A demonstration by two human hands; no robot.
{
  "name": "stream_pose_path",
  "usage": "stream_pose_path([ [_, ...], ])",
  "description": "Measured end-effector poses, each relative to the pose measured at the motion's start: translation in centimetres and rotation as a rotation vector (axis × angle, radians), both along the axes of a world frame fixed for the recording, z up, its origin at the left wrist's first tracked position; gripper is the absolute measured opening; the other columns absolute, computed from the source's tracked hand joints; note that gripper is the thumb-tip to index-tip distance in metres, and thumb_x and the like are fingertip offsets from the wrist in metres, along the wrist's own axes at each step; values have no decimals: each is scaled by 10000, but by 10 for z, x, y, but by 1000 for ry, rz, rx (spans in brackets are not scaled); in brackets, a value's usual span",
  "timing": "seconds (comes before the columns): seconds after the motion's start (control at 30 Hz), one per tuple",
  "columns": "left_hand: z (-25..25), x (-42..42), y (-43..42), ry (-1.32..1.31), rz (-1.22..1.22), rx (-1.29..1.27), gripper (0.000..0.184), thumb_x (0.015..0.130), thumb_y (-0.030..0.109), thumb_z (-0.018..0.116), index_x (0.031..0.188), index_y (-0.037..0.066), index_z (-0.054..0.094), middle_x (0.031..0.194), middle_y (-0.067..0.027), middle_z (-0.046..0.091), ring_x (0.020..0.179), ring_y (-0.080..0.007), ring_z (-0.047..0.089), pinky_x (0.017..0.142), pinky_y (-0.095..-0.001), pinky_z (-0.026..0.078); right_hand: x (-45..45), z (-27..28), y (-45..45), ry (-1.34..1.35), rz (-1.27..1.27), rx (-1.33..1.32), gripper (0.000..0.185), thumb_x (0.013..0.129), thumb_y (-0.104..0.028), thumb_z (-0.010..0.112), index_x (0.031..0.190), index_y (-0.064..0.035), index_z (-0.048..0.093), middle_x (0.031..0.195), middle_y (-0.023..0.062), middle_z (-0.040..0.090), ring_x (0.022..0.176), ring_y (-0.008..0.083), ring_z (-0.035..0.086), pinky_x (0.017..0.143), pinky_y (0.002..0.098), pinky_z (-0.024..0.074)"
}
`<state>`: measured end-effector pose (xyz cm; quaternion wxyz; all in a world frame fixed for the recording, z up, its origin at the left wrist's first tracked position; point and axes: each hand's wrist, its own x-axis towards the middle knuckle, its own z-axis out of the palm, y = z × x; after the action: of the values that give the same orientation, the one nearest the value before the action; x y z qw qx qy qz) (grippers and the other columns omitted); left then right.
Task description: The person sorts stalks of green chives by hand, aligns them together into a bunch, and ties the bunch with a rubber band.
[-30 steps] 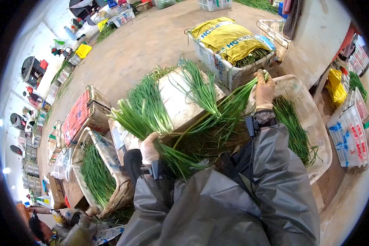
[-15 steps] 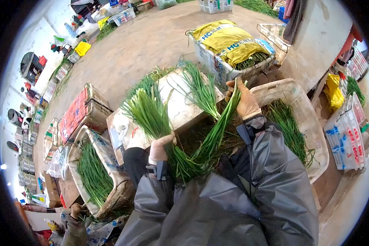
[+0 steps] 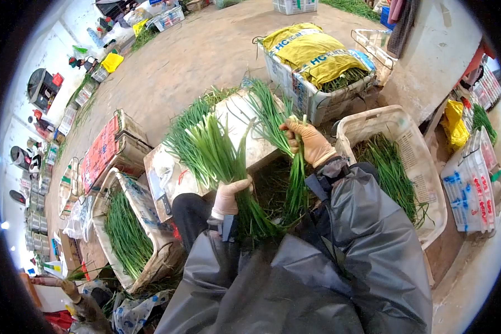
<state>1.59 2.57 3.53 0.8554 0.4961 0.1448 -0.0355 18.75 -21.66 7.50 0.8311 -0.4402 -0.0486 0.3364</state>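
Note:
My gloved left hand (image 3: 229, 197) is closed around a thick bunch of chives (image 3: 218, 149), its pale stem ends fanned upward and its green leaves hanging toward my lap. At chest height to the right, my gloved right hand (image 3: 312, 143) grips a thinner bundle of chives (image 3: 296, 181) near the pale ends. The leaves of this bundle trail down and meet the left bunch low in front of me. Behind both hands, more chives (image 3: 270, 114) lie on a pale, soil-marked board (image 3: 236, 114). A knife (image 3: 160, 192) rests at the board's left edge.
A white crate (image 3: 414, 139) with chives stands at my right, another crate (image 3: 164, 239) with chives at my left. Ahead is a crate (image 3: 284, 75) covered by a yellow sack (image 3: 312, 47). A red-topped box (image 3: 100, 145) sits left. Another person's hand (image 3: 69, 289) shows lower left.
My right hand has moved left and slightly down with its chives, closer to the left bunch. My left hand has shifted a little right, and its bunch now stands more upright.

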Motion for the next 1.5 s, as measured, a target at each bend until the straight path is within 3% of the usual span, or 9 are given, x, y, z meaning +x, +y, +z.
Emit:
stream_pose_path([
  [0.33,-7,15,-22,5,22,80,230,794,66,732,1011,-7,716,838,-62,712,682,-174,642,656,-303,526,5,-18,19,457,-206,240,371,1067,-371,543,1000,-13,616,724,26,565,669,200,552,682,419,540],
  [0.6,-8,21,-41,7,29,94,309,815,28,763,1118,9,704,981,-74,757,740,-155,669,696,-299,550,-4,-33,31,327,-189,15,270,1032,-305,568,962,-55,642,752,18,565,690,207,568,717,473,558],
  [0.73,-7,26,-47,-64,0,181,391,809,29,788,1184,7,680,1039,-64,744,833,-165,690,753,-308,549,-19,-40,46,203,-177,-12,258,1006,-340,595,962,-100,677,791,35,612,661,211,599,611,419,538],
  [1.0,-8,30,-56,-165,138,185,421,769,-38,766,1179,12,689,1053,-55,745,887,-176,700,814,-324,556,-30,-39,54,-127,-239,-132,286,1032,-349,615,993,-68,649,801,35,651,638,172,617,608,321,525],
  [1.17,-21,29,-26,-140,158,142,398,760,7,762,1152,6,694,1021,-69,747,848,-210,709,794,-339,572,-40,-23,41,-265,77,-373,410,1005,-470,645,1020,-60,633,765,8,614,598,122,571,517,282,480],
  [1.3,-21,26,-7,-125,175,42,406,764,14,742,1166,-3,686,1023,-94,745,831,-240,720,776,-366,598,-47,-22,34,-450,356,-392,314,941,-369,765,1042,-95,649,736,-21,580,540,72,503,482,235,401],
  [1.4,-17,20,-3,-128,224,62,396,760,12,744,1151,6,685,980,-77,738,786,-222,706,711,-343,598,-43,-18,26,-749,589,-366,352,850,-280,849,1036,-56,651,859,-16,613,803,135,589,747,286,489],
  [1.43,-16,19,-1,-146,236,111,393,758,12,747,1146,10,686,973,-73,737,774,-218,701,701,-342,596,-33,-19,18,-713,698,-559,424,815,-265,861,1107,-33,660,1006,2,673,993,156,602,904,313,468],
  [1.5,-12,16,3,-140,251,144,389,753,14,758,1136,20,689,963,-64,733,760,-209,693,690,-339,590,-18,-30,4,-884,520,-961,442,842,-300,813,1171,-34,687,1013,52,745,950,195,668,870,338,507],
])
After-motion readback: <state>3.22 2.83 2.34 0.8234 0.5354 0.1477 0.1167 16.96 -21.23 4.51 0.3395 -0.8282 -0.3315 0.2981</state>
